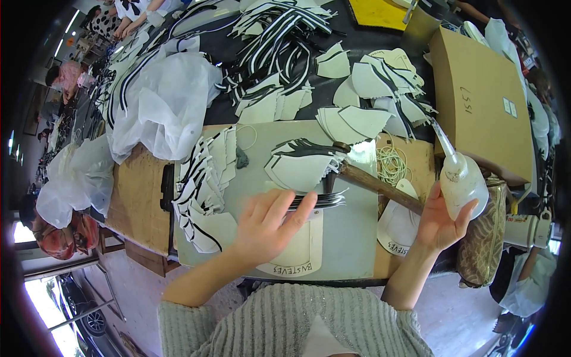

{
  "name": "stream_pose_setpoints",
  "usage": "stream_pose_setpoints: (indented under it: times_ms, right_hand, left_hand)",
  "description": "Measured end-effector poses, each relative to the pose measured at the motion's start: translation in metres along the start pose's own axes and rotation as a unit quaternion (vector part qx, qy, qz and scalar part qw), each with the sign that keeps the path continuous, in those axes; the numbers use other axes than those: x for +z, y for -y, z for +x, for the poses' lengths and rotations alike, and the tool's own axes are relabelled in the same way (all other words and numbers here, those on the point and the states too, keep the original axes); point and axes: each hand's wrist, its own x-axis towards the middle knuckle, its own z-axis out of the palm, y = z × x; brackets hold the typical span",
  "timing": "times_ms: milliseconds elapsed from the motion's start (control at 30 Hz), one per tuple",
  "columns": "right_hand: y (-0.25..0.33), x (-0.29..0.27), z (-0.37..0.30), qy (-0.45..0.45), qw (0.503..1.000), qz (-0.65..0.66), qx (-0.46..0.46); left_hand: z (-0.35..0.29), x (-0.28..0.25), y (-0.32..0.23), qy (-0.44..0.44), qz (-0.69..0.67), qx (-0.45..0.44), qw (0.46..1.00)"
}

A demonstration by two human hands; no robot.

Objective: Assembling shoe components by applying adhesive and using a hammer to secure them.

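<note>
My right hand [440, 225] is closed around a translucent squeeze bottle [464, 183], whose long thin nozzle points up and to the left. My left hand [266, 226] is over the middle of the work board, palm down, with its fingers apart. Its fingertips are at a small fanned stack of white pieces with black edges [327, 200], partly hidden by the fingers. Under that stack lies a pale cut-out template [297, 262]. A hammer [380, 188] with a wooden handle rests just beyond, its head beside another pile of curved white pieces [300, 168].
The grey board [351, 250] carries a long overlapping row of white pieces [205, 190] on its left. A coil of cord [392, 163] lies near the hammer. At right stand a cardboard box [482, 101] and a patterned pouch [483, 238]. Plastic bags [166, 101] sit at left; other people are beyond.
</note>
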Motion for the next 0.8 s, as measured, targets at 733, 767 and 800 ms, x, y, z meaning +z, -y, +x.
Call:
stream_pose_setpoints:
  times_ms: [733, 767, 800]
  right_hand:
    - [-0.004, -0.003, 0.004, 0.002, 1.0, 0.0, 0.029]
    - [-0.005, -0.002, 0.004, 0.001, 1.0, 0.001, 0.029]
    - [-0.006, -0.001, 0.004, 0.0, 1.0, -0.001, 0.029]
  left_hand:
    - [0.006, 0.005, 0.009, 0.003, -0.154, -0.105, 0.982]
    - [0.004, 0.003, 0.007, 0.04, -0.213, -0.132, 0.967]
    - [0.007, 0.002, 0.005, 0.041, -0.212, -0.131, 0.968]
